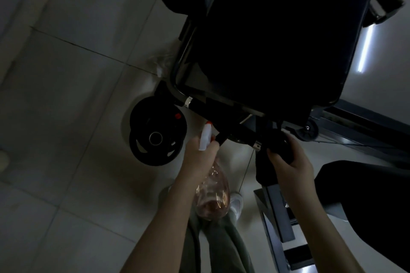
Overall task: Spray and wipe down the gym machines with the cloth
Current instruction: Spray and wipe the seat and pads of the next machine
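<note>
My left hand (198, 157) grips the spray bottle (214, 190); my right hand (290, 162) clamps the cloth (264, 168) round the bar (235, 135) beside it. In this gloom I may miss patches.

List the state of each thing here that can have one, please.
left hand: grips the neck of the spray bottle.
spray bottle: held, nozzle aimed toward the machine bar.
right hand: holds the cloth on the bar.
cloth: bunched on the bar, one end hanging.
weight plates: stacked together beside the frame.
</note>
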The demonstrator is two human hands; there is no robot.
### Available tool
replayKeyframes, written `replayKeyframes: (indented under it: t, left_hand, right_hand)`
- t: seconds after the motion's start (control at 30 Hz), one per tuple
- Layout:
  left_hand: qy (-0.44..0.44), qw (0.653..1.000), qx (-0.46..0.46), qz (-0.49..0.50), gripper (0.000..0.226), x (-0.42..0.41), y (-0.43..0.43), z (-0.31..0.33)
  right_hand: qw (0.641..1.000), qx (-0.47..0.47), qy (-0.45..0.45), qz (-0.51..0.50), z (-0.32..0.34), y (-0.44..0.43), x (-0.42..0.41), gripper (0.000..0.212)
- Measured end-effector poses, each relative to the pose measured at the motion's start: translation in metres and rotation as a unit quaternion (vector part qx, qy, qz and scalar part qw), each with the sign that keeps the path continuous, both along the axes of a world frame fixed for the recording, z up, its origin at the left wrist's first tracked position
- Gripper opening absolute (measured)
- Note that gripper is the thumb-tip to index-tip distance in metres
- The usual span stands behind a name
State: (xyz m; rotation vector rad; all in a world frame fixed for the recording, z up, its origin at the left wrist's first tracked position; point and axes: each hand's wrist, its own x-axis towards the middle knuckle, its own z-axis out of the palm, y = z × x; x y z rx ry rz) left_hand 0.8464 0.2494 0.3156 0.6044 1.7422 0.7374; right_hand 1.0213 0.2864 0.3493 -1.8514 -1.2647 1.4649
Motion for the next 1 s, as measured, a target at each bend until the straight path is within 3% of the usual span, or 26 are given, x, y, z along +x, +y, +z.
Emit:
replayKeyframes:
  t: [0.17,0.27,0.4,0.47,0.53,0.63,0.73,0.8,0.9,0.93,0.97,1.0]
  left_hand:
    - [0.015,1.0,0.014,0.006,0.02,-0.013,0.002,-0.002]
    - [-0.003,1.0,0.015,0.02,0.024,-0.019,0.0,-0.003]
    - [0.0,0.998,0.021,0.067,0.01,-0.03,-0.003,-0.002]
    - [-0.012,0.995,0.012,0.1,0.028,-0.036,-0.006,-0.003]
    - [-0.024,0.991,0.002,0.128,0.03,-0.041,-0.01,-0.005]
    - [-0.008,0.992,-0.005,0.128,0.006,-0.05,-0.014,-0.009]
    - [-0.023,0.99,-0.004,0.139,0.005,-0.059,-0.018,-0.013]
    - [-0.02,0.992,0.0,0.122,0.006,-0.062,-0.021,-0.014]
    - [-0.02,0.995,-0.002,0.098,0.029,-0.062,-0.025,-0.012]
    - [-0.022,0.995,-0.009,0.097,0.032,-0.061,-0.026,-0.011]
    - [-0.03,0.995,-0.013,0.098,0.033,-0.061,-0.027,-0.01]
    - [-0.041,0.994,-0.016,0.104,0.032,-0.06,-0.028,-0.009]
  right_hand:
    - [0.992,0.058,-0.083,0.074,0.002,0.003,-0.011,0.05]
    - [0.961,0.145,-0.175,0.156,0.002,0.01,-0.023,0.059]
    - [0.872,0.277,-0.288,0.282,-0.01,0.023,-0.062,0.066]
    - [0.832,0.309,-0.316,0.336,-0.025,0.03,-0.085,0.068]
    - [0.789,0.312,-0.354,0.394,-0.044,0.037,-0.104,0.075]
    - [0.704,0.28,-0.432,0.49,-0.058,0.046,-0.122,0.078]
    - [0.673,0.264,-0.451,0.524,-0.062,0.055,-0.133,0.081]
    - [0.614,0.268,-0.508,0.542,-0.063,0.058,-0.137,0.087]
    - [0.552,0.245,-0.574,0.554,-0.068,0.056,-0.147,0.062]
    - [0.552,0.236,-0.573,0.558,-0.064,0.058,-0.149,0.052]
    - [0.583,0.214,-0.559,0.549,-0.06,0.062,-0.152,0.044]
    - [0.64,0.194,-0.515,0.535,-0.055,0.066,-0.154,0.036]
